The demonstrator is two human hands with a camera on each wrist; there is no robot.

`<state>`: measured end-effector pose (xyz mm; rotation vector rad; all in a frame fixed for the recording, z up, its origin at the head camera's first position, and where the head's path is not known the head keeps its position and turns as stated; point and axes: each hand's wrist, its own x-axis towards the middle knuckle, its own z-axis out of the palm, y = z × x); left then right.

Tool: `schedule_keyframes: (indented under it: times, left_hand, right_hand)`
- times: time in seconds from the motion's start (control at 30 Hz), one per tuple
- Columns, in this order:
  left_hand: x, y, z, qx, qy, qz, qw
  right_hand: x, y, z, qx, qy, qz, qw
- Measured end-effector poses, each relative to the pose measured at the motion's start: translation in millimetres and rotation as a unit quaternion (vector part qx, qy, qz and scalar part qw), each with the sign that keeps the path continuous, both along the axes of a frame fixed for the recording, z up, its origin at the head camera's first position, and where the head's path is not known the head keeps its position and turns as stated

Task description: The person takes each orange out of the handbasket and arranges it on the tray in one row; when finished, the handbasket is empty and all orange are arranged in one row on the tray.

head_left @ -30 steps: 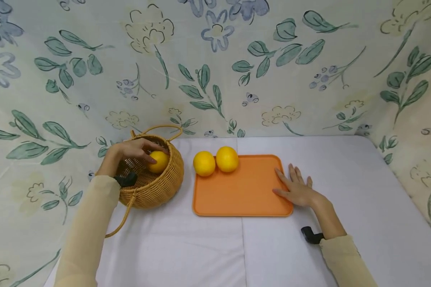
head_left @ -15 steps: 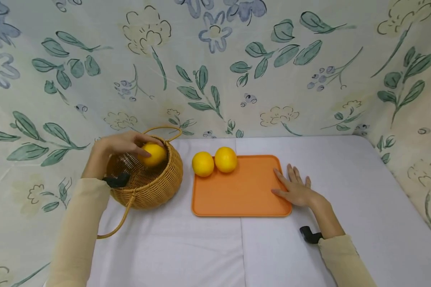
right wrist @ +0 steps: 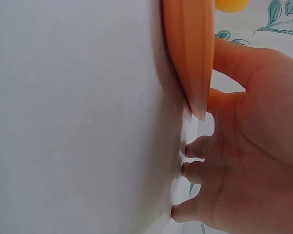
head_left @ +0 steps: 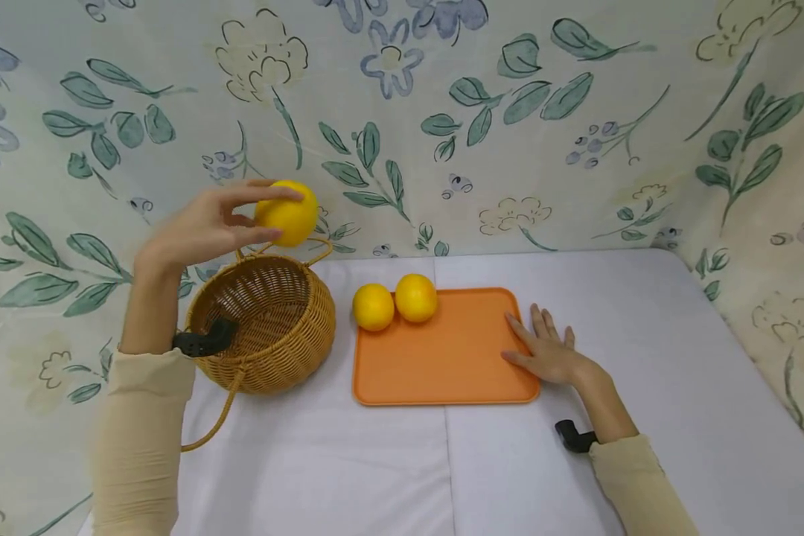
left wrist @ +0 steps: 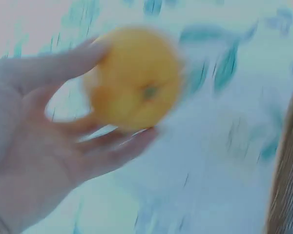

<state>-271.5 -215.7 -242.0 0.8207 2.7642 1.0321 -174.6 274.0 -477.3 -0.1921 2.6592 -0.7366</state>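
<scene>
My left hand [head_left: 204,227] holds an orange [head_left: 295,214] between thumb and fingers, up above the far rim of the wicker basket [head_left: 301,339]. In the left wrist view the same orange [left wrist: 136,78] is blurred, its stem spot facing the camera. The basket's inside shows no fruit. Two more oranges, one [head_left: 373,307] at the corner and another [head_left: 416,298] beside it, sit at the far left of the orange tray [head_left: 442,365]. On the tray's right edge rests my right hand [head_left: 549,353], fingers spread, some fingertips down on the cloth beyond the rim.
A white cloth [head_left: 308,461] covers the table. Behind it hangs a floral curtain [head_left: 402,134]. One basket handle [head_left: 214,432] lies out towards the near left, and another stands at the back.
My left hand has lifted the orange up out of the basket, rising well above the rim. The right hand stays at the tray's edge.
</scene>
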Motion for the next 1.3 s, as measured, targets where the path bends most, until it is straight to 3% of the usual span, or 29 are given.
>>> schedule_keyframes:
  times: [0.1, 0.2, 0.33, 0.47, 0.5, 0.63, 0.87, 1.07, 1.3]
  left_hand:
    - [0.1, 37.5, -6.3, 0.087, 0.027, 0.028, 0.9954]
    - [-7.5, 71.2, -25.2, 0.174, 0.02, 0.015, 0.9845]
    - [-19.4, 111.0, -62.2, 0.247, -0.051, -0.021, 0.9675]
    - [-28.8, 151.0, -98.4, 0.278, -0.132, -0.035, 0.9507]
    - [-30.4, 160.1, -105.8, 0.276, -0.143, -0.033, 0.9497]
    - [-34.7, 192.2, -131.9, 0.247, -0.151, -0.03, 0.9569]
    - [-32.0, 231.3, -163.2, 0.173, -0.093, -0.049, 0.9793]
    - [-29.8, 251.3, -178.3, 0.082, -0.053, -0.065, 0.9931]
    - [-25.5, 258.3, -187.0, 0.0, -0.057, -0.051, 0.9971]
  right_hand:
    - [-0.5, 0, -0.1, -0.002, 0.0, 0.001, 1.0]
    - [-1.6, 0, -0.4, -0.001, 0.001, 0.002, 1.0]
    - [-1.9, 0, 0.0, 0.002, -0.001, 0.003, 1.0]
    - [-1.2, 1, 0.5, 0.004, -0.002, 0.001, 1.0]
    - [-1.2, 1, 0.4, 0.004, -0.002, 0.0, 1.0]
    - [-1.3, 1, -0.4, 0.004, -0.001, -0.002, 1.0]
    - [-1.8, 1, -0.5, 0.006, -0.004, -0.004, 1.0]
    - [-2.5, 0, -0.2, 0.006, -0.008, -0.002, 1.0]
    - [-3.0, -1, -0.1, 0.012, -0.007, -0.004, 0.9999]
